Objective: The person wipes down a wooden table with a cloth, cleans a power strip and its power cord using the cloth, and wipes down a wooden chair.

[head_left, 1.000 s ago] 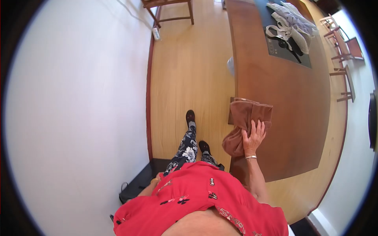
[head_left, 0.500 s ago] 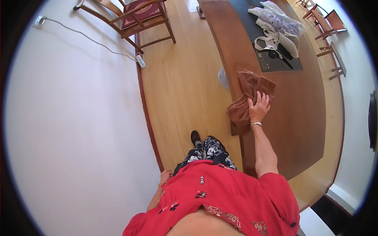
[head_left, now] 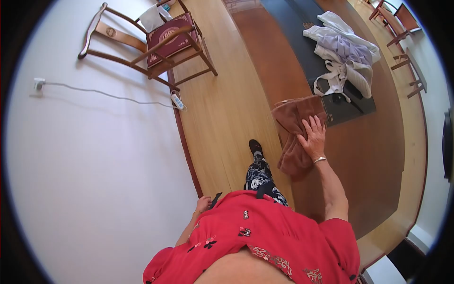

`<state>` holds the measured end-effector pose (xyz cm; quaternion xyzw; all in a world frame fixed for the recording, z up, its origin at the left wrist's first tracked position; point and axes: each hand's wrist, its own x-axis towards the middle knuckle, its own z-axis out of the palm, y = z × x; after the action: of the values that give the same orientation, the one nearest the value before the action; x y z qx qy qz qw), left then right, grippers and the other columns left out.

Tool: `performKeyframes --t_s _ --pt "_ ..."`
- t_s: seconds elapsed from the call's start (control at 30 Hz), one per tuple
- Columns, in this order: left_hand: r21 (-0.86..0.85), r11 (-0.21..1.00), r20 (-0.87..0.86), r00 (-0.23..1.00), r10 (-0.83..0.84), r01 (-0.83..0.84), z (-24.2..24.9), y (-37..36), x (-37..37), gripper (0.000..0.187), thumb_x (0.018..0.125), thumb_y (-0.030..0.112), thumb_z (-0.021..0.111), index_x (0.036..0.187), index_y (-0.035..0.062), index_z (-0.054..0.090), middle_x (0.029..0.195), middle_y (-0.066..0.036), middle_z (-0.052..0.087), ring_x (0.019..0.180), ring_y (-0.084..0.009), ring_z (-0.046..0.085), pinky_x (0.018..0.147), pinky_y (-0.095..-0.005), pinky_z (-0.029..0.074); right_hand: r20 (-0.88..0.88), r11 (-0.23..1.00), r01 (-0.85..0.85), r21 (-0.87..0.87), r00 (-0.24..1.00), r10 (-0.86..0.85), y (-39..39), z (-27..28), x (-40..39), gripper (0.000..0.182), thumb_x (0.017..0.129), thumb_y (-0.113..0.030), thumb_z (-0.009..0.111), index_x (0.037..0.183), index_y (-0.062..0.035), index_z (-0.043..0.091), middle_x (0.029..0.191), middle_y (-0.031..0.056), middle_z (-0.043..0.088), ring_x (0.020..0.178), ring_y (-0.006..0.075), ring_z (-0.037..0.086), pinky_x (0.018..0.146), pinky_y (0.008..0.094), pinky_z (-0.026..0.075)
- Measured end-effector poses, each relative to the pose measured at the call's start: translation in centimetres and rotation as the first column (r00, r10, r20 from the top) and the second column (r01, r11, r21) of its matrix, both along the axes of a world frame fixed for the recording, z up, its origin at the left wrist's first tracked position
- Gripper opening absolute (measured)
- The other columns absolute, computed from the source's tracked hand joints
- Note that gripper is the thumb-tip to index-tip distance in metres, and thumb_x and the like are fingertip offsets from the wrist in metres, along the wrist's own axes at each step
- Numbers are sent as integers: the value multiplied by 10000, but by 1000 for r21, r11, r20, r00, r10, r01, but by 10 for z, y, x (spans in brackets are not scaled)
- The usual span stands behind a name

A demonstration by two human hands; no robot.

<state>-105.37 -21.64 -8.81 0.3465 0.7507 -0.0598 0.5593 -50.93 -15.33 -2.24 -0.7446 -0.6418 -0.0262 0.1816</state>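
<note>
Pressing: my right hand (head_left: 313,138) lies flat, fingers spread, on the cloth (head_left: 295,130); it holds the cloth down by palm pressure, not clenched round it.
Cloth: brown and bunched, it sits at the near edge of the tabletop (head_left: 369,156), one end draped over that edge toward the floor (head_left: 227,109). I judge the flat palm suits pushing it along the wood, and the bunching gives a thick pad under the hand.
Left hand: my left hand (head_left: 203,204) hangs low by my hip, against the red top (head_left: 265,241). A dark object shows just beside it, but I cannot tell whether the fingers grip it or are loose.
Mat: a dark mat (head_left: 307,47) runs along the tabletop; the cloth's far end touches or overlaps its near corner.
Clothes: a pile of pale clothes (head_left: 343,52) lies on the mat, well clear of my hand, so the bare wood stays open to the cloth.
Tabletop: long, curved, glossy reddish-brown wood.
Room: light wooden floor, white wall (head_left: 94,165) on my left. A wooden chair (head_left: 151,42) stands against it with a red box on its seat. A cable (head_left: 109,94) runs from a wall socket to a power strip on the floor. More chairs (head_left: 402,28) stand at the far side.
</note>
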Motion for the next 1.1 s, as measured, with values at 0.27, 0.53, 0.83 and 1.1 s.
performKeyframes --t_s 0.27,0.53,0.83,1.1 --pt "-39 939 209 917 341 -341 36 113 54 297 897 122 475 1172 10 496 983 -108 620 853 -182 626 709 -278 518 -6 998 5 55 1000 -4 191 -11 22 547 746 -377 647 1238 -163 537 1318 99 465 1287 298 351 1027 542 273" --pt "-98 866 112 859 499 -490 35 80 33 318 893 132 477 1178 -4 520 980 -108 620 841 -181 624 715 -299 531 82 976 199 -88 978 -192 404 -26 57 648 786 -535 591 1327 -203 462 1396 105 408 1334 303 293 1015 598 266" --pt "-135 818 9 825 566 -560 32 62 29 335 879 122 485 1182 -14 526 978 -114 619 831 -191 624 724 -307 534 22 975 81 -206 997 -78 458 -19 -16 668 740 -469 641 1340 -246 448 1445 141 335 1362 337 241 1032 628 230" --pt "-43 943 185 924 333 -331 11 139 19 340 863 104 493 1183 -1 537 878 -94 647 723 -152 613 631 -249 504 -44 999 45 -29 998 -46 327 -17 -41 615 685 -336 686 1265 -213 520 1357 114 424 1300 304 329 1040 570 246"
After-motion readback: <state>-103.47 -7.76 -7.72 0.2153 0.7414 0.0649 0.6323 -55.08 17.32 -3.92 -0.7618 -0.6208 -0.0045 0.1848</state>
